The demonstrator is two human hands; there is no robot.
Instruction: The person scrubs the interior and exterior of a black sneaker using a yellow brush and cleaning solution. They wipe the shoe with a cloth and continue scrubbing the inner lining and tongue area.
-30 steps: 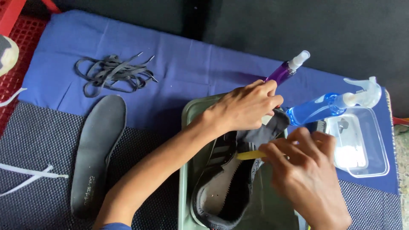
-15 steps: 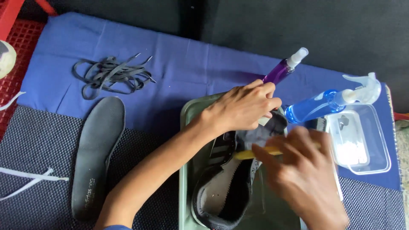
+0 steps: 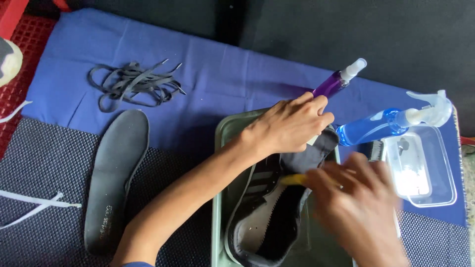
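The left hand's fingers [image 3: 316,106] curl closed over the heel of the black shoe [image 3: 269,217], pinning it in the green tub [image 3: 220,198] near the blue cloth's [image 3: 198,64] front edge. The right hand [image 3: 358,212], blurred, grips a yellow-handled tool [image 3: 292,179] at the shoe's opening. A hard stroke could likely tip the shoe or knock the blue spray bottle [image 3: 368,128] just beside the tub. The shoe is unlaced, insole out, pale lining showing.

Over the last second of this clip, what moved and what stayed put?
The right hand, gripping a yellow brush handle, slid down and right along the black shoe and is now motion-blurred. The left hand kept holding the shoe in the green tub. Laces, insole and spray bottles unchanged.
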